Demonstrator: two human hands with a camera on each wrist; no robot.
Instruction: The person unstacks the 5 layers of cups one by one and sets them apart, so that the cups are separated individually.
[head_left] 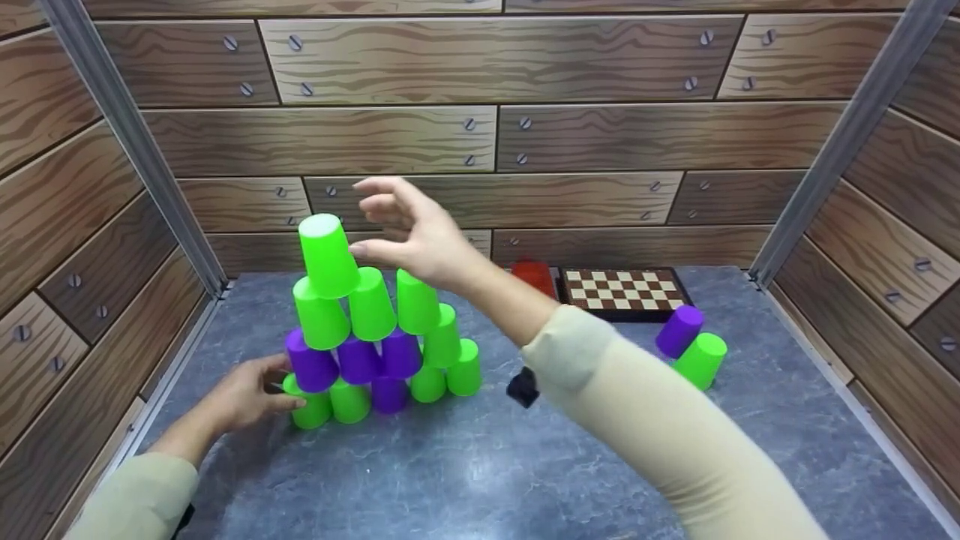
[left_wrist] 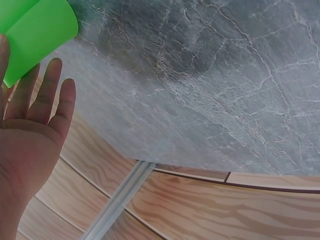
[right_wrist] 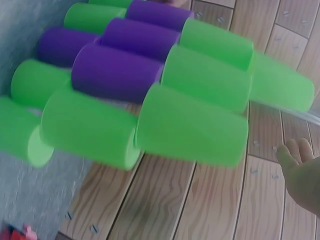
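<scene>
A stacked pyramid of upside-down green and purple cups stands left of centre in the head view. Its single top green cup (head_left: 330, 259) straddles two cups of the green row below. My right hand (head_left: 424, 240) hovers just right of that cup, thumb tip near its side, fingers loosely bent around nothing. Beside the bottom-left green cup (head_left: 311, 409) is my left hand (head_left: 244, 397), its thumb in front and its fingers behind. The left wrist view shows these fingers (left_wrist: 45, 97) extended alongside a green cup (left_wrist: 42, 37); contact is unclear. Purple cups (head_left: 311, 364) form most of the second row.
On the right, a purple cup (head_left: 680, 330) and a green cup (head_left: 701, 361) stand close together. A checkered board (head_left: 624, 291) and a red object (head_left: 534, 277) lie at the back. A small black object (head_left: 523, 388) is beside my right forearm. Wood-patterned walls enclose the grey tabletop (head_left: 480, 465).
</scene>
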